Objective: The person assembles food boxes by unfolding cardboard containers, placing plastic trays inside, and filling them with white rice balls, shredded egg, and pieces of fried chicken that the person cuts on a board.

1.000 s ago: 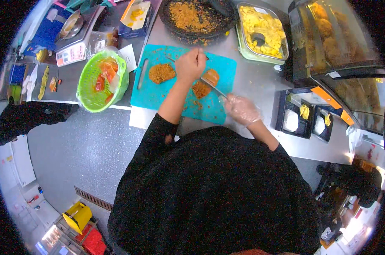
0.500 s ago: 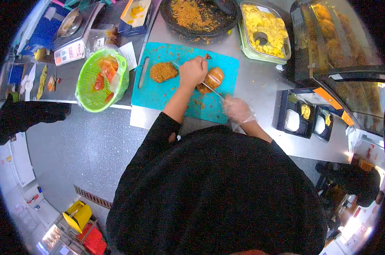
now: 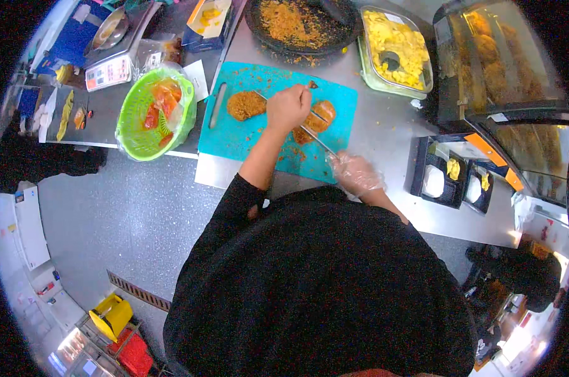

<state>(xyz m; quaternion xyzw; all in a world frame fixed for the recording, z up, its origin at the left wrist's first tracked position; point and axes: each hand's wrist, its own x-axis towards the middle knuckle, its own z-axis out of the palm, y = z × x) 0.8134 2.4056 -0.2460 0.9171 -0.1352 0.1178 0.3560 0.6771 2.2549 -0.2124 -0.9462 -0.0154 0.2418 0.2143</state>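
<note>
My right hand (image 3: 358, 174), in a clear plastic glove, is closed around the handle end of a long knife (image 3: 318, 139). The blade runs up and left across a breaded cutlet (image 3: 323, 115), which shows cut lines between its pieces. My bare left hand (image 3: 288, 108) is closed over the blade farther along, hiding part of it. The blade's tip pokes out left of that hand, beside a second, whole-looking breaded cutlet (image 3: 245, 105). Both cutlets lie on a turquoise cutting board (image 3: 231, 144) scattered with crumbs.
A black pan (image 3: 262, 38) of brown crumbs and a clear tub (image 3: 394, 53) of yellow pieces stand behind the board. Left is a green basket (image 3: 128, 129) with bagged orange-red food, near a scale (image 3: 108, 72). Black trays (image 3: 445, 191) and a glass cabinet (image 3: 501, 75) stand right.
My right hand and the knife handle have come slightly nearer to me. My left hand stays on the blade. The cut line across the cutlet shows more plainly; the whole view has shifted a little.
</note>
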